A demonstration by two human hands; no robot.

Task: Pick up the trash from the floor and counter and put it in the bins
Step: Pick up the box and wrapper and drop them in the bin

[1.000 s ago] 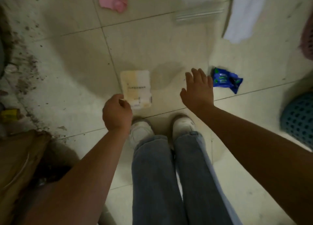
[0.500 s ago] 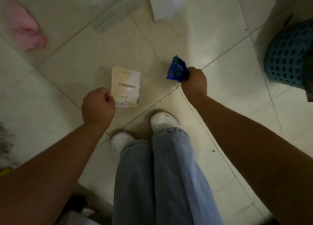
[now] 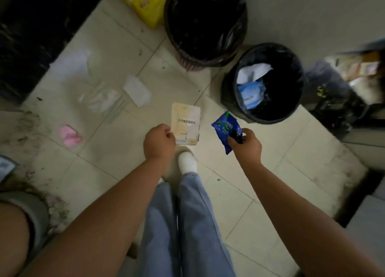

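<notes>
- A pale packet [image 3: 186, 127] is pinched at its near left edge by the fingers of the left hand [image 3: 159, 144] and is held off the floor [image 3: 116, 155].
- A blue wrapper [image 3: 226, 130] is gripped at its near end by the fingers of the right hand [image 3: 246, 146]; both hands are closed on their items.
- Two bins lined with black bags are seen ahead: a small bin [image 3: 263, 83] just beyond the wrapper, and a large bin [image 3: 205, 24] farther off, near the far edge of the floor.
- White paper and something blue are already seen inside the small bin, so part of the task is judged done; the contents of the large bin cannot be made out in the dark.
- The step in hand is judged to be the carry: two items are lifted but neither is yet over a bin mouth.
- Left on the floor, well to the left of the hands: a white pad [image 3: 137, 90], a clear wrapper [image 3: 100, 98] beside it, a white sheet [image 3: 69, 65] nearer the dark far-left edge, and a pink scrap [image 3: 70, 135].
- A yellow pack [image 3: 143, 1] lies just left of the large bin; whether it counts as trash cannot be told.
- No counter is clearly shown, so its state cannot be judged.
- A good share of the pickup is therefore judged to remain.
</notes>
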